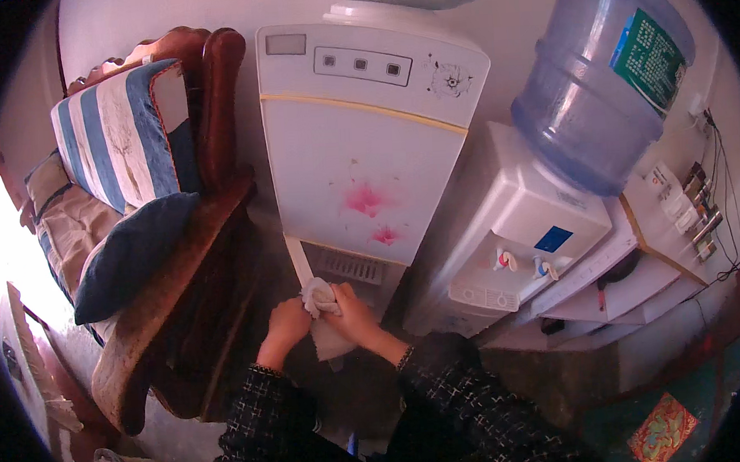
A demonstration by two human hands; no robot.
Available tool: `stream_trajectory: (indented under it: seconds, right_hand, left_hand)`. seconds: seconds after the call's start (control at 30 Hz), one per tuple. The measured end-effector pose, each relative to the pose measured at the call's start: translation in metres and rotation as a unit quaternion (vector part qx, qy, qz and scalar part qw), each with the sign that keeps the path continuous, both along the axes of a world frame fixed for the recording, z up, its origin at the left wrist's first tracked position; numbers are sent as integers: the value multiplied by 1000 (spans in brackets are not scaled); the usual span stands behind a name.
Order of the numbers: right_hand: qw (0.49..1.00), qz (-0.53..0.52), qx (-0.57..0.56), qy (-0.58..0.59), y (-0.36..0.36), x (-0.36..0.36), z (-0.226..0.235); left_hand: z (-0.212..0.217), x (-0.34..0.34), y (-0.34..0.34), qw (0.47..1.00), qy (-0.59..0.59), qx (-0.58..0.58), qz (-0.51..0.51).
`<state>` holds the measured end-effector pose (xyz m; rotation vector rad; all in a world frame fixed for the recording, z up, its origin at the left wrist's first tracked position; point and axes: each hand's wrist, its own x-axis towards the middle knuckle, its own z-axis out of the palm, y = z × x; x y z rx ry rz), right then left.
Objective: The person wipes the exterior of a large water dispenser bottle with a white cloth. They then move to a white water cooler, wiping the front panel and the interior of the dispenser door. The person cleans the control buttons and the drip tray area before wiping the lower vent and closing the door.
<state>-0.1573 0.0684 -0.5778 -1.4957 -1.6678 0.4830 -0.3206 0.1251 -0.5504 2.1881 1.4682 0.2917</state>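
We take the tall white cabinet appliance (363,139) as our landmark. Both hands meet just in front of its lower grille (351,267). The left hand (288,323) and right hand (351,314) are close together, each clamped on the same white cloth (323,317), which is bunched between them, with a loose corner hanging below. The cloth sits at the foot of the cabinet, touching or nearly touching its lower left front corner; we cannot tell which.

Risks as we judge them:
- The hanging corner could drag on the floor below the cabinet and pick up dirt, smearing it back onto the white panel.
- The pink marks (369,204) on the cabinet door lie well above the hands. A damp cloth pushed across them might spread the colour rather than lift it.
- To the right of the cabinet stands a water dispenser (505,249) carrying a large blue bottle (601,81). An elbow swung that way could knock its taps (522,263).
- To the left of the cabinet a wooden sofa (179,266) with a striped cushion (122,135) crowds the space, so our left arm has little room.
- The grille slots could snag the cloth's fibres.
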Motion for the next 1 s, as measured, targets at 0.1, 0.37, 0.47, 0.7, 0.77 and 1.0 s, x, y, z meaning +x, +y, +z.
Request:
stream_trajectory:
  seconds: [0.1, 0.37, 0.47, 0.7, 0.77, 1.0]
  right_hand:
    - [1000, 1, -8, -16, 0, -2, 5]
    - [966, 154, -157, -139, -16, 12, 37]
    - [977, 158, -132, -54, -10, 22, 36]
    - [957, -20, -131, 258, 5, 40, -9]
    - [864, 30, -192, 464, -4, 22, 17]
    - [739, 191, -296, 574, -19, 18, 45]
  left_hand:
    - [2, 1, -3, 999, -36, -11, 9]
    - [14, -11, -5, 988, -124, -91, 10]
    - [8, -15, -4, 985, -140, -96, 11]
    - [21, -5, -2, 954, -292, -32, 58]
    - [41, -15, -11, 907, -415, -71, 19]
    - [34, 4, -25, 940, -310, 8, -144]
